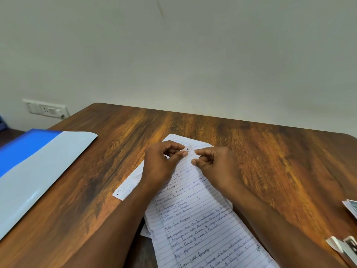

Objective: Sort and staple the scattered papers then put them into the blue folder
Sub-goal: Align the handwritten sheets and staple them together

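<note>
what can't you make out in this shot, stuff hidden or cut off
- Head view: sheets under the top lined page; it covers them, only edges show.
- Head view: blue folder, cut by the left edge.
- Head view: metal object, perhaps a stapler, cut by the right edge.
- Head view: the page's far corner, masked by the left hand and right hand; any staple there is unseen.
</note>
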{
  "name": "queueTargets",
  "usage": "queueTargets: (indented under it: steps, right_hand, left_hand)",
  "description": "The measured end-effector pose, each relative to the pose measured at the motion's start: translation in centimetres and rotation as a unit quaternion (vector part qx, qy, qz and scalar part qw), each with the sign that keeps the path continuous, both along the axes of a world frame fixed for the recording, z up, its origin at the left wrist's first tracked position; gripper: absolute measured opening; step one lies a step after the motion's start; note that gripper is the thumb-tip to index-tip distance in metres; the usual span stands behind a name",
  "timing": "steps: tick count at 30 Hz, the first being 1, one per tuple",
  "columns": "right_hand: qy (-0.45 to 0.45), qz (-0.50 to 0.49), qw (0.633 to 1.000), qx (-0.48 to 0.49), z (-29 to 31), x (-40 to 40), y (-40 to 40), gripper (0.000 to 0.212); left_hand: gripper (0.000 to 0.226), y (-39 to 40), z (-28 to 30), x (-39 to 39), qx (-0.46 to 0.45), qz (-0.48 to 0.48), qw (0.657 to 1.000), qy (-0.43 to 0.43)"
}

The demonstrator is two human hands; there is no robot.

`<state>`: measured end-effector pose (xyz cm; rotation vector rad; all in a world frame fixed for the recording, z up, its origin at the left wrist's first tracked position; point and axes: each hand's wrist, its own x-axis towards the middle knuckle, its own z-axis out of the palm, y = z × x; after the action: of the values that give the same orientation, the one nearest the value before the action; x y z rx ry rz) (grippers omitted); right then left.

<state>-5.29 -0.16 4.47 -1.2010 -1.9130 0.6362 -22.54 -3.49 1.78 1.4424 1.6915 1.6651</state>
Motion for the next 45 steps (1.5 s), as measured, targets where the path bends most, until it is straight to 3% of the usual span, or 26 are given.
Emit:
queueTargets:
  steps: [8,12,19,22,24,26,29,34,41,45]
  right_hand:
    - [0.055,-0.029,0.998,-0.03,0.0,1.1,1.4,0.031]
    - [0.113,-0.062,0.99,-0.056,-0.3,2.0,2.5,0.028]
    - [0.171,-0.05,0.978,-0.108,-0.8,1.4,2.4,0.026]
    - [0.172,-0.046,0.977,-0.116,-0.8,1.1,2.1,0.026]
    - [0.174,-0.044,0.976,-0.122,-0.8,1.0,1.9,0.025]
    - [0.172,-0.038,0.975,-0.135,-0.8,0.7,1.6,0.023]
    - [0.165,-0.035,0.974,-0.151,-1.3,0.1,1.0,0.02]
    - [0.177,-0.059,0.968,-0.168,-2.2,-1.2,0.0,0.015]
    - [0.19,-0.067,0.964,-0.176,-2.7,-1.3,0.1,0.025]
    - [0.169,-0.068,0.973,-0.142,-2.7,-1.5,-0.2,0.03]
  left_hand:
    - [0.002,-0.2,0.1,-1.3,-0.043,-0.007,0.999,0.007]
    - [0.009,-0.1,0.1,-2.2,-0.079,0.003,0.997,0.001]
    - [0.006,0.0,-0.2,-1.2,-0.035,0.029,0.999,0.019]
    - [0.016,-0.3,-0.1,-1.3,-0.057,0.054,0.991,0.108]
    - [0.027,-0.5,0.0,-1.4,-0.083,0.077,0.969,0.22]
    - [0.036,-0.6,0.2,-1.0,-0.094,0.07,0.953,0.279]
    - [0.037,-0.6,0.3,-0.1,-0.069,0.013,0.969,0.238]
    - [0.022,-0.1,-0.4,0.3,-0.033,-0.012,0.995,0.09]
    - [0.022,-0.2,-0.6,0.9,-0.043,-0.049,0.992,0.11]
    - [0.03,-0.2,-0.7,0.8,-0.034,-0.018,0.994,0.103]
